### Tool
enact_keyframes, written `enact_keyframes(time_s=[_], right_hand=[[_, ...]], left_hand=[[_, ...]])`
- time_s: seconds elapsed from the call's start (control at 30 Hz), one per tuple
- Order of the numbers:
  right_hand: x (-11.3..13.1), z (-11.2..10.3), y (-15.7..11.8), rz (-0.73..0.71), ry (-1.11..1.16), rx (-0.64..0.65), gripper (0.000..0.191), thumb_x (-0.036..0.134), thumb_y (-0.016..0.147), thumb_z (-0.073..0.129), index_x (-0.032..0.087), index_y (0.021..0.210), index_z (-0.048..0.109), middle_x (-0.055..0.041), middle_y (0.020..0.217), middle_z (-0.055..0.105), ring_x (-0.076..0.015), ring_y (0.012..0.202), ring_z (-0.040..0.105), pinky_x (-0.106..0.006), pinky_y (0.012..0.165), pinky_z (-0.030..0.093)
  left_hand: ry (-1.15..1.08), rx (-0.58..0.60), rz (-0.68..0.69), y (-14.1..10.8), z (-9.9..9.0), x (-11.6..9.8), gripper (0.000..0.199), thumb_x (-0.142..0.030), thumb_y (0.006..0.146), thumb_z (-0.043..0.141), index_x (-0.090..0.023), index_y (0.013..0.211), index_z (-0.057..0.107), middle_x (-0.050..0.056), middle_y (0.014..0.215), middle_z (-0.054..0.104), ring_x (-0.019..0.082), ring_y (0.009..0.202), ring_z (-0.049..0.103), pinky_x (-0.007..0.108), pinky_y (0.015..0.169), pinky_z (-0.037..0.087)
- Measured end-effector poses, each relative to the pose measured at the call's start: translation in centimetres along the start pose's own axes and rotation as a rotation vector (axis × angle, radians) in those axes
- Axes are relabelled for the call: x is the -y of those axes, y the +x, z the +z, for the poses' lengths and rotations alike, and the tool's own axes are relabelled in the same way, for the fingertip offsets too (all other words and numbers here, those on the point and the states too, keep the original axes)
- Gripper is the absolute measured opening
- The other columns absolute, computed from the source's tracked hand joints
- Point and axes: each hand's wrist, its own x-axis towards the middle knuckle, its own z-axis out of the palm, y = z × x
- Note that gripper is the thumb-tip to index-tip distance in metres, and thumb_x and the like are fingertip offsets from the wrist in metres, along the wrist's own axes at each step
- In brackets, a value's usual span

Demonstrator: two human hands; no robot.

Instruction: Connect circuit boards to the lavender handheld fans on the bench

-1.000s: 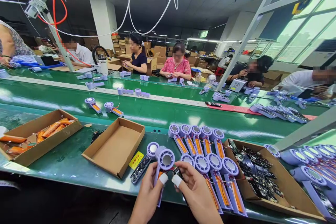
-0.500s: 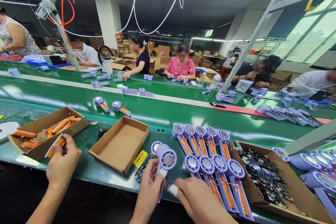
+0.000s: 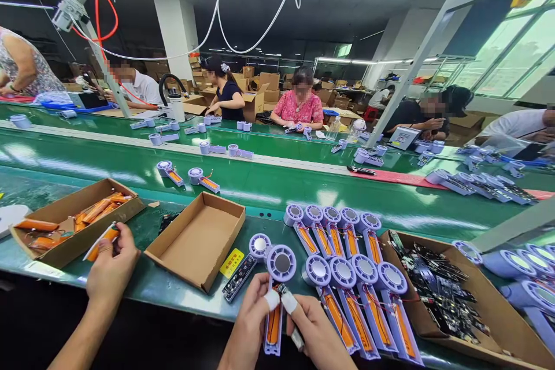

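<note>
My left hand (image 3: pixel 250 321) grips a lavender handheld fan (image 3: pixel 281 263) by its open handle, where an orange battery (image 3: pixel 273 324) lies. White tape covers the thumb. My right hand (image 3: pixel 316 324), also with a white-covered fingertip, is closed at the fan's neck, by thin wires and a small dark part I cannot make out. Below its fingers shows a greyish object of unclear kind. Left of the fan lie another fan (image 3: pixel 260 245) and a black circuit board (image 3: pixel 240 277). Rows of fans with orange batteries (image 3: pixel 363 270) lie to the right.
A co-worker's hand (image 3: pixel 113 263) holds an orange battery beside a box of batteries (image 3: pixel 43 248). A cardboard tray (image 3: pixel 195 243) stands mid-bench, a box of circuit boards (image 3: pixel 511 335) at right. Beyond runs a green conveyor (image 3: pixel 243 185) with fans; several people sit across.
The fan in my left hand has turned, so its open handle with the orange battery now shows. My right hand has come in closer to its neck. The co-worker's hand has shifted slightly right.
</note>
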Motion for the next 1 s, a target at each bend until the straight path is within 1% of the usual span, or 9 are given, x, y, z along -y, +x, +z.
enact_keyframes(time_s=[0.07,0.13,0.23,0.4,0.5,0.6,0.87,0.93,1.0], right_hand=[[-0.8,0.2,0.1,-0.006,0.046,-0.023,0.059,0.073,0.082,0.046,0.02,0.057,0.043,0.0069,0.049,0.033,-0.0073,0.042,0.03,-0.021,0.041,0.022],[-1.0,0.4,0.0,-0.044,0.073,-0.054,0.056,0.07,0.084,0.048,0.02,0.06,0.043,0.0071,0.051,0.033,-0.0071,0.043,0.03,-0.021,0.042,0.023],[-1.0,0.6,-0.6,-0.105,0.052,-0.149,0.047,0.066,0.085,0.051,0.019,0.076,0.052,0.0072,0.053,0.036,-0.0085,0.045,0.033,-0.021,0.043,0.027],[-1.5,1.2,-2.0,-0.244,-0.178,-0.361,0.055,0.062,0.084,0.055,0.019,0.118,0.059,-0.0007,0.062,0.06,-0.0189,0.058,0.057,-0.028,0.057,0.048],[-2.1,1.8,-2.2,-0.304,-0.26,-0.449,0.055,0.058,0.088,0.05,0.02,0.128,0.059,-0.0092,0.099,0.073,-0.0267,0.09,0.069,-0.032,0.078,0.055],[-2.8,2.3,-1.9,-0.388,-0.334,-0.53,0.052,0.056,0.092,0.045,0.021,0.126,0.063,-0.0084,0.125,0.065,-0.0278,0.114,0.062,-0.032,0.093,0.052],[-3.3,2.5,-1.0,-0.517,-0.433,-0.599,0.045,0.046,0.096,0.043,0.019,0.125,0.064,-0.0073,0.119,0.069,-0.0251,0.107,0.067,-0.029,0.084,0.057],[-3.2,2.5,-0.7,-0.512,-0.434,-0.594,0.045,0.043,0.097,0.042,0.017,0.128,0.062,-0.0082,0.122,0.067,-0.0252,0.107,0.067,-0.03,0.085,0.057],[-3.3,2.6,-0.4,-0.517,-0.451,-0.581,0.045,0.039,0.098,0.041,0.015,0.132,0.058,-0.0094,0.127,0.063,-0.0243,0.106,0.067,-0.03,0.086,0.056]], left_hand=[[0.028,0.009,-0.014,-0.9,1.0,-0.4,0.052,-0.056,0.097,0.021,-0.032,0.092,0.067,-0.001,0.083,0.069,0.012,0.148,-0.004,0.031,0.111,0.036],[0.065,0.044,-0.044,-2.8,3.0,-0.8,0.051,-0.056,0.097,0.021,-0.03,0.106,0.065,0.001,0.1,0.069,0.021,0.146,0.023,0.036,0.103,0.044],[0.113,0.162,-0.113,-7.6,8.1,-0.6,0.033,-0.042,0.094,0.052,-0.022,0.119,0.058,0.009,0.124,0.061,0.021,0.107,0.061,0.043,0.091,0.053],[0.124,0.299,-0.177,-15.9,16.7,0.8,0.029,-0.035,0.093,0.056,-0.021,0.117,0.059,0.007,0.123,0.061,0.02,0.102,0.062,0.04,0.087,0.054],[0.121,0.326,-0.186,-18.2,19.2,1.3,0.029,-0.036,0.092,0.056,-0.02,0.117,0.059,0.008,0.121,0.061,0.02,0.101,0.062,0.04,0.087,0.054],[0.135,0.328,-0.191,-18.5,19.7,1.7,0.031,-0.037,0.091,0.055,-0.019,0.115,0.059,0.009,0.117,0.065,0.024,0.104,0.062,0.04,0.089,0.05],[0.216,0.394,-0.179,-19.2,20.4,2.9,0.034,-0.037,0.093,0.042,-0.018,0.118,0.054,0.012,0.118,0.066,0.026,0.108,0.061,0.039,0.092,0.047],[0.217,0.362,-0.207,-18.7,19.5,2.6,0.038,-0.038,0.091,0.046,-0.019,0.122,0.054,0.012,0.127,0.063,0.027,0.118,0.058,0.038,0.096,0.048],[0.213,0.292,-0.17,-16.2,16.7,1.9,0.039,-0.041,0.087,0.054,-0.021,0.12,0.059,0.01,0.124,0.066,0.029,0.121,0.058,0.038,0.096,0.05]])
